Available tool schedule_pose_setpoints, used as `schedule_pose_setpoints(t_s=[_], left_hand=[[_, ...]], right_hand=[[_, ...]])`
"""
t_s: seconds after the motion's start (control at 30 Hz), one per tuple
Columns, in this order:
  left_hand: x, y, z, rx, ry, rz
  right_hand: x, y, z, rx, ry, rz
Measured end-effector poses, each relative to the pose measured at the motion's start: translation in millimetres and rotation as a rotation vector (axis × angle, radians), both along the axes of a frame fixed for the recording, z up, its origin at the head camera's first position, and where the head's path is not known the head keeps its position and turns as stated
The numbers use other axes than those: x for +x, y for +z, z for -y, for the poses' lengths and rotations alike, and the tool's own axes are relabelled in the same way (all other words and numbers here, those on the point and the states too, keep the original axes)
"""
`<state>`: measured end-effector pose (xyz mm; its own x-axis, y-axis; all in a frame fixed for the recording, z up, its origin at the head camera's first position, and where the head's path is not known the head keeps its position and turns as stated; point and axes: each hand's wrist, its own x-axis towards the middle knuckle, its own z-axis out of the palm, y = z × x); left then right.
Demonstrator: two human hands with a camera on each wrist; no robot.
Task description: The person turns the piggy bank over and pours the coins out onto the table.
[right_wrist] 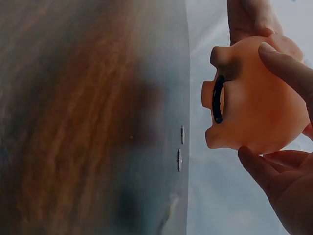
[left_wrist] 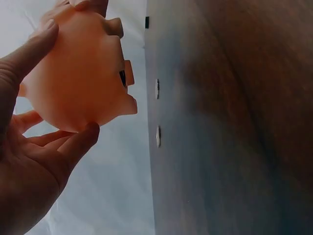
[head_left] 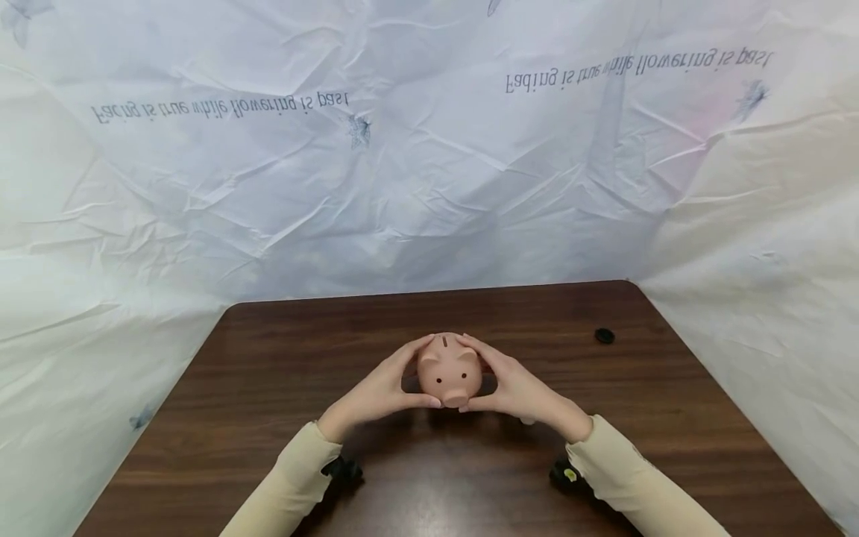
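Fingers of the left hand [head_left: 379,391] and right hand [head_left: 513,388] curl round a pink plastic piggy bank [head_left: 450,371], cradling it between them, snout toward the person, lifted off the dark wooden worktop [head_left: 282,373].

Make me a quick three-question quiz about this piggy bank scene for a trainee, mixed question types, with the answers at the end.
1. True or false: the pink piggy bank rests flat on the table, with no hand on it.
2. Multiple choice: which hands grip the piggy bank? A) the left hand alone B) the right hand alone C) both hands
3. Short answer: what small thing lies on the table, far right of the hands?

Key
1. False: the wrist views show it lifted clear of the tabletop and held from both sides.
2. C
3. A small black round cap, apart from the hands.
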<state>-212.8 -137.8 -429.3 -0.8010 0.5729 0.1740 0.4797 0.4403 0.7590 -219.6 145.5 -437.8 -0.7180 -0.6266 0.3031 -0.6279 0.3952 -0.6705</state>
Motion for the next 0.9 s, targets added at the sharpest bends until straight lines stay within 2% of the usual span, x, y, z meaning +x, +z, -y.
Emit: schedule_pose_setpoints(t_s=[0.13, 0.33, 0.43, 0.53, 0.63, 0.7, 0.8, 0.9], left_hand=[[-1.6, -0.9, -0.5, 0.033, -0.018, 0.025], [-1.6, -1.9, 0.3, 0.008, -0.013, 0.058], [-1.9, -0.7, 0.6, 0.001, -0.005, 0.038], [-3.0, 11.4, -0.7, -0.012, 0.013, -0.094], [3.1, 39.9, -3.3, 0.022, 0.005, -0.270], [14.4, 63.7, -3.5, 0.071, -0.024, -0.385], [37.3, 97.4, -2.6, 0.159, -0.106, -0.550], [52.5, 115.8, -1.6, 0.207, -0.174, -0.680]], right_hand=[[-1.8, -2.7, 1.0, -0.006, -0.001, 0.017], [-4.8, -7.8, 1.5, 0.008, 0.003, 0.057], [-5.0, -6.2, 1.8, 0.007, 0.006, 0.052], [-5.0, 7.6, 2.1, -0.007, -0.003, -0.045], [0.1, 37.1, 1.4, -0.042, 0.007, -0.230], [8.0, 61.9, 0.3, -0.085, 0.046, -0.376], [25.3, 97.1, 0.0, -0.180, 0.133, -0.606], [39.0, 116.7, 1.3, -0.260, 0.196, -0.753]])
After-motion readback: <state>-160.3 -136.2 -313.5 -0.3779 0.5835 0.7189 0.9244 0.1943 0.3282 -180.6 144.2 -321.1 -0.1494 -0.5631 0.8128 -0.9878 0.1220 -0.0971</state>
